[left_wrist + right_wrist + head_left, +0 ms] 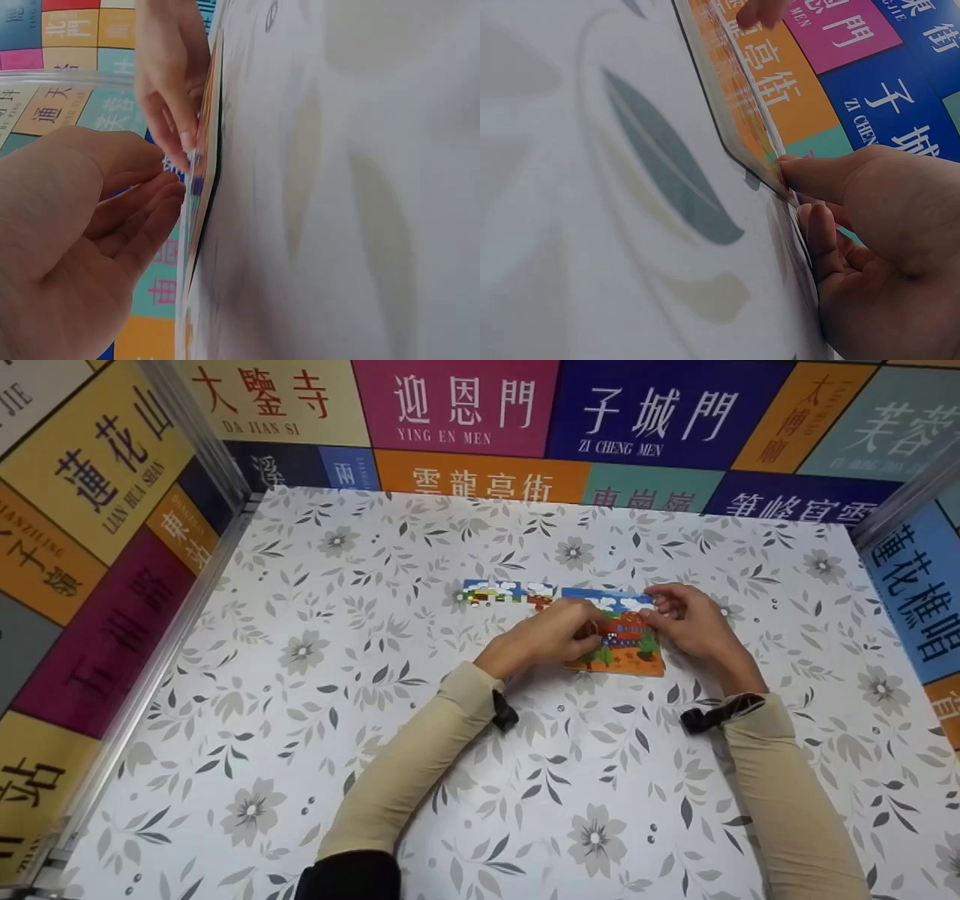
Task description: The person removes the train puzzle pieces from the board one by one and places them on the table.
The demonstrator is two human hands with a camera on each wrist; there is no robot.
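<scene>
A flat picture board (622, 664) with blue sky, clouds, an orange-red building and orange ground lies on the patterned tabletop; it looks like a jigsaw puzzle. My left hand (544, 637) reaches over its left half, fingers bent and fingertips close over the picture. In the left wrist view this hand's thumb and fingertips (176, 184) come near each other right at the board's face. I cannot tell whether something small is between them. At the board's right edge, my right hand (694, 622) grips it, thumb (802, 172) on top and other fingers curled by the edge.
Left of the board lies a strip of small picture pieces (491, 592) with clouds and greenery, partly behind the left hand. The white floral tabletop (300, 735) spreads around. Colourful lettered panels (465, 405) stand along the back and sides.
</scene>
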